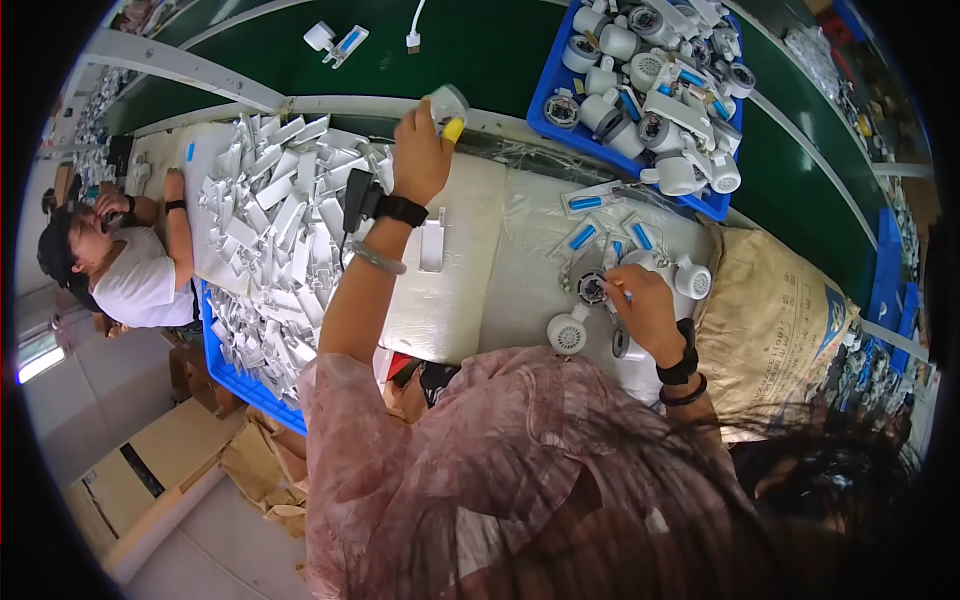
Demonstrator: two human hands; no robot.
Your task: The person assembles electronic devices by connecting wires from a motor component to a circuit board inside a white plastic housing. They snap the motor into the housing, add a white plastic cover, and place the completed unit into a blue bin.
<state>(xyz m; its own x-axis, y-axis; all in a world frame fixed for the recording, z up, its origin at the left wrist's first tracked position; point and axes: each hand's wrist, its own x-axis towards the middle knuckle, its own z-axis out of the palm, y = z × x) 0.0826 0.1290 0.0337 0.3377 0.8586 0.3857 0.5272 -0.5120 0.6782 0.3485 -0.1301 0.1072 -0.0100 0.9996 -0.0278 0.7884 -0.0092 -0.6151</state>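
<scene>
My left hand [422,152], a yellow cover on one finger, reaches far forward and is closed around a round white cup-shaped housing [449,104] above the bench's far ledge. My right hand [645,308] is bent over the bench on the right, its fingertips gripping a round housing with a dark inner ring [591,288]. A bit of blue shows between those fingers. Close by lie a white housing with a slotted round face [567,333] and another slotted one [692,279]. Flat white pieces with blue cells [582,236] lie just beyond the right hand.
A heap of white plastic casings [285,215] covers the left bench, spilling into a blue crate [250,378]. A blue bin [555,85] of assembled units stands far right on the green belt [480,50]. A brown sack [770,320] flanks my right arm. Another person [140,270] sits left.
</scene>
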